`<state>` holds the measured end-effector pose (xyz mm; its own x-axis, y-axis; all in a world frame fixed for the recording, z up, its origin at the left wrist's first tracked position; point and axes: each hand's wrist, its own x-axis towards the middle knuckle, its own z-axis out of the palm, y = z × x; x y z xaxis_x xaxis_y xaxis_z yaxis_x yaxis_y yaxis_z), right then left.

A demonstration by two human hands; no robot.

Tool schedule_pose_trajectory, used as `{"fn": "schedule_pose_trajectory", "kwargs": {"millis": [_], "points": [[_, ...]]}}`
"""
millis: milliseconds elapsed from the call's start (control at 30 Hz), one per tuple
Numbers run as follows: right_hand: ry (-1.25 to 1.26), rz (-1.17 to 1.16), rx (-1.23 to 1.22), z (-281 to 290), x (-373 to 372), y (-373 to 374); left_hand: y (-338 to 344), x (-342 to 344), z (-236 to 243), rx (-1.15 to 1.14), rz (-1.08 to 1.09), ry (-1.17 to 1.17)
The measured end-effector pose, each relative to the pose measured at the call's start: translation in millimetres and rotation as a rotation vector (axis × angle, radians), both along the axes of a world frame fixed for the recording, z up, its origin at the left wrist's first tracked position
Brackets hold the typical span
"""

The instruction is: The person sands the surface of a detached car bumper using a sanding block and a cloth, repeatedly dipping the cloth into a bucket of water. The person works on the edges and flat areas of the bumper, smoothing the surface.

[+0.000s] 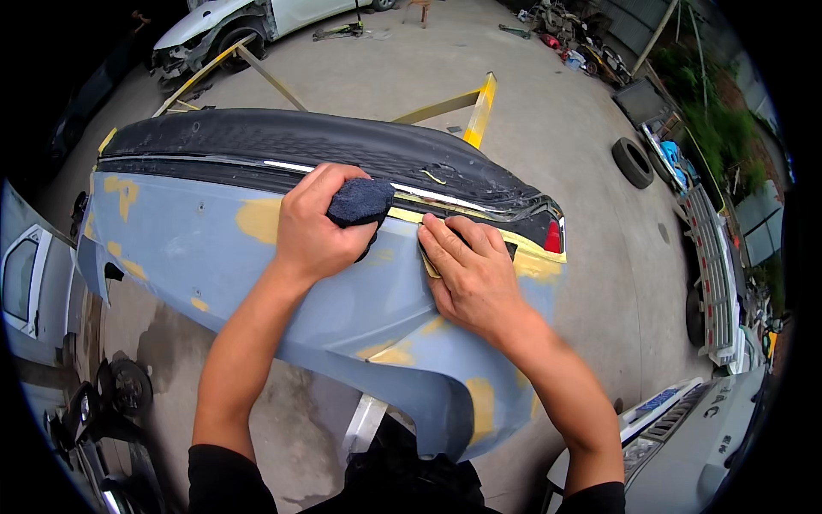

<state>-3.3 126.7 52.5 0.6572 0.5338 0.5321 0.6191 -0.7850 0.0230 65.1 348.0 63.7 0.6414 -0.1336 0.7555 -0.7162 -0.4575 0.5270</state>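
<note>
Large dark lettering is carried by the pale truck at near right; its blue plate cannot be read.

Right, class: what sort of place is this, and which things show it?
Probably a vehicle body-repair yard: a long blue-grey, yellow-patched car body panel is being worked on, a white car behind has its front stripped, and a loose black rubber tyre lies about.

Dark cloth in left grip, right grip at blue-grey bumper
</note>
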Motion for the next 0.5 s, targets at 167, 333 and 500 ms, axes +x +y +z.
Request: {"fn": "schedule_pose_trajectory", "kwargs": {"millis": [167, 333, 500], "points": [[-0.006, -0.014, -0.064, -4.6, -7.1, -32.7, 5.2, -1.3, 1.1, 0.009, -0.006, 0.013], [0.018, 0.038, -0.025, 3.2, 0.2, 5.9, 0.2, 1.2, -0.3, 0.000, -0.001, -0.006], [-0.006, 0.012, -0.005, -7.4, -3.2, -24.9, 7.6, 1.3, 0.8, 0.013, -0.002, -0.004]]}}
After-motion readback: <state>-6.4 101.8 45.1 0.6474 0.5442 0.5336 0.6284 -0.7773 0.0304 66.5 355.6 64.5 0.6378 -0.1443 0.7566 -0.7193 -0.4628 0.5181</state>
